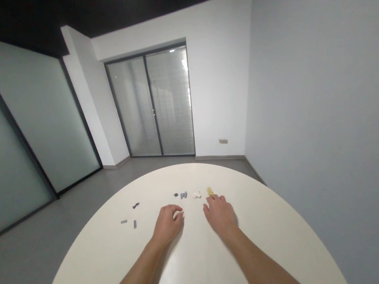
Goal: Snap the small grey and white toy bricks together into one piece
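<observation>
My left hand (169,222) rests on the white table, its fingers loosely curled and a gap between thumb and forefinger, with nothing seen in it. My right hand (220,213) lies palm down with its fingers spread. Its fingertips reach the near end of a small cluster of yellow pieces (210,190); whether they press on it I cannot tell. Just left of that cluster are small white pieces (196,195). Farther left, beyond the hands, sit blue-grey pieces (183,195) and a small black piece (176,195).
On the left part of the round table (211,265) lie dark pieces (135,205), a grey piece (124,221) and a grey bar-like piece (135,224). A plain wall (327,88) stands close on the right. Glazed doors (172,106) are behind the table.
</observation>
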`<state>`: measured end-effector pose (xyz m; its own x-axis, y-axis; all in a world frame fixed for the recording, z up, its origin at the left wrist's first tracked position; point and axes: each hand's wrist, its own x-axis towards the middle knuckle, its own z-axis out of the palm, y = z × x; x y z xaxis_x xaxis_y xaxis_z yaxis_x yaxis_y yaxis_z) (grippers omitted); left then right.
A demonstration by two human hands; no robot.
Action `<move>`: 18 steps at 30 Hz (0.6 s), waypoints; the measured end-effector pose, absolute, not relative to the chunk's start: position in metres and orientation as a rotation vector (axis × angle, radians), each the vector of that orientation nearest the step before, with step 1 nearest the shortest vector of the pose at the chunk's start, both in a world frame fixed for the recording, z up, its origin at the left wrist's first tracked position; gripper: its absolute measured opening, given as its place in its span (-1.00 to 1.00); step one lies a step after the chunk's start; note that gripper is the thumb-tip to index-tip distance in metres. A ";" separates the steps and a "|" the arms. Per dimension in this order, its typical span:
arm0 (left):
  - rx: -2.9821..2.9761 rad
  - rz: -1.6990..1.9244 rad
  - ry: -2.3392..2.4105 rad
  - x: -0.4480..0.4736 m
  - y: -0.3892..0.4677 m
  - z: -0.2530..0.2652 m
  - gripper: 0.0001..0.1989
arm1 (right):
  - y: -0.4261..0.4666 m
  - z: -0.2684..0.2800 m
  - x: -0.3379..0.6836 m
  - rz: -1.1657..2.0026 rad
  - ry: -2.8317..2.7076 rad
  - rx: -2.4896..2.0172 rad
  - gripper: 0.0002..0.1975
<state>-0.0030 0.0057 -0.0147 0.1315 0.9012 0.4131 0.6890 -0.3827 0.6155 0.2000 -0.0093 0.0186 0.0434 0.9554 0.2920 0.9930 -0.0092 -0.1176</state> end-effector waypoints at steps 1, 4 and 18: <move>2.170 1.084 1.553 -0.003 0.005 -0.015 -0.77 | -0.009 0.019 0.200 -0.187 -1.983 -2.038 -0.68; 2.205 1.051 1.543 -0.003 0.003 -0.013 -0.78 | -0.010 0.020 0.200 -0.192 -1.982 -2.045 -0.68; 2.233 1.040 1.556 -0.003 0.003 -0.013 -0.78 | -0.011 0.021 0.199 -0.202 -1.996 -2.051 -0.66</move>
<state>-0.0033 0.0030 -0.0128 0.1851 0.8887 0.4194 0.7273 -0.4109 0.5497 0.1993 -0.0112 0.0211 0.0403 0.9573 0.2862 0.9953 -0.0132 -0.0960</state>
